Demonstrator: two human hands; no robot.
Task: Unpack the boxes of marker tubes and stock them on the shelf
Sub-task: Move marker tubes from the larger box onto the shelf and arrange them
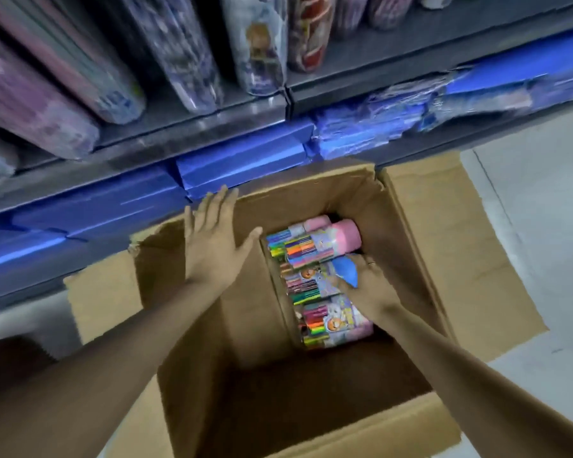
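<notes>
- An open cardboard box [311,375] is sitting on a pale tiled floor [536,206], pushed up against a dark shelf [192,127] that is running across the top of the view; its flaps are spreading outward on all sides, and a ragged torn edge is showing on the left flap.
- Marker tubes [311,276] are lying on their sides inside the box, packed against its right wall — clear tubes showing bright pens, some with pink caps, one with a blue cap [346,271]. The rest of the box floor is lying in shadow.
- The right hand [369,285] is reaching down into the box and curling over the blue-capped tube, fingers gripping it around the cap end; a ring is showing on one finger.
- The left hand [214,242] is hovering over the box's left inner wall with fingers straight and spread, grasping nothing; whether the palm is touching the cardboard cannot be told.
- On the shelf's upper level, patterned rolls in clear wrapping [258,41] are standing side by side, blurred.
- On the lower level, flat blue packs [245,160] are lying stacked — some in crinkled plastic at the right, just behind the box's far flap.
</notes>
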